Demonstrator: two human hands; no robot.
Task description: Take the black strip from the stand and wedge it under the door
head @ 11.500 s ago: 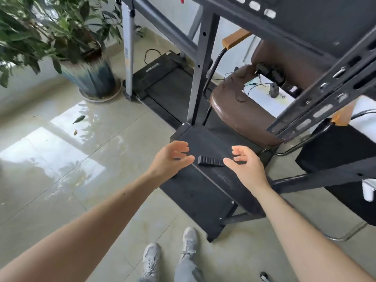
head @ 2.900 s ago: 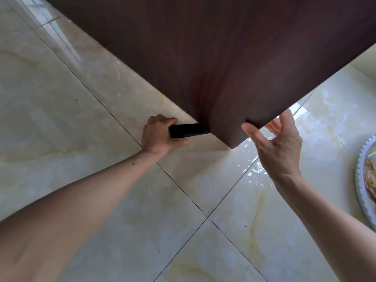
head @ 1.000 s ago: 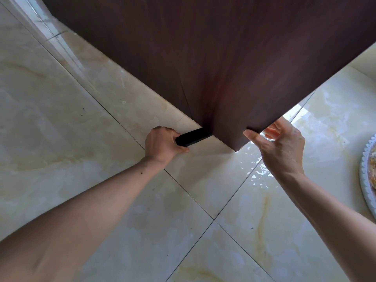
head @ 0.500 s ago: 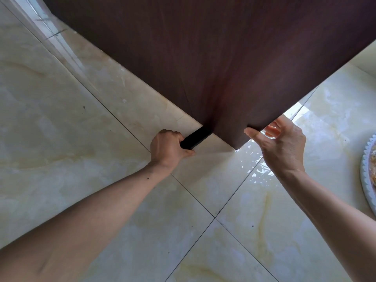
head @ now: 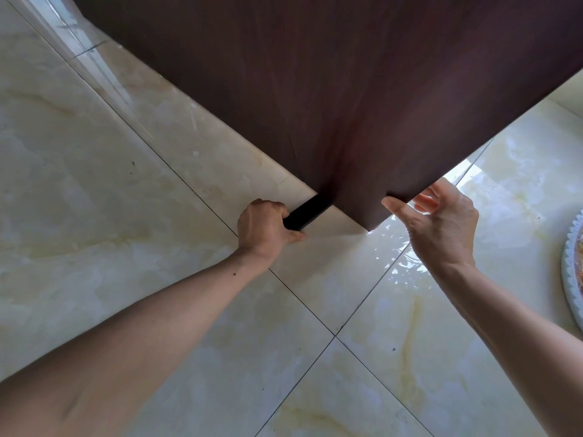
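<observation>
Black strip (head: 307, 212) gripped in left hand (head: 264, 227), far end under door (head: 347, 89); right hand (head: 441, 228) clasps door edge.

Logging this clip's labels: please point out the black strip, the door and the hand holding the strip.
black strip (head: 306, 213), head view, on the exposed middle between fist and door.
door (head: 331, 89), head view, on its dark wood face.
left hand (head: 263, 227), head view, on the back of the fist.

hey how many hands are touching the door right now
1. The right hand grips the door at its bottom corner; the left hand holds only the black strip.
</observation>
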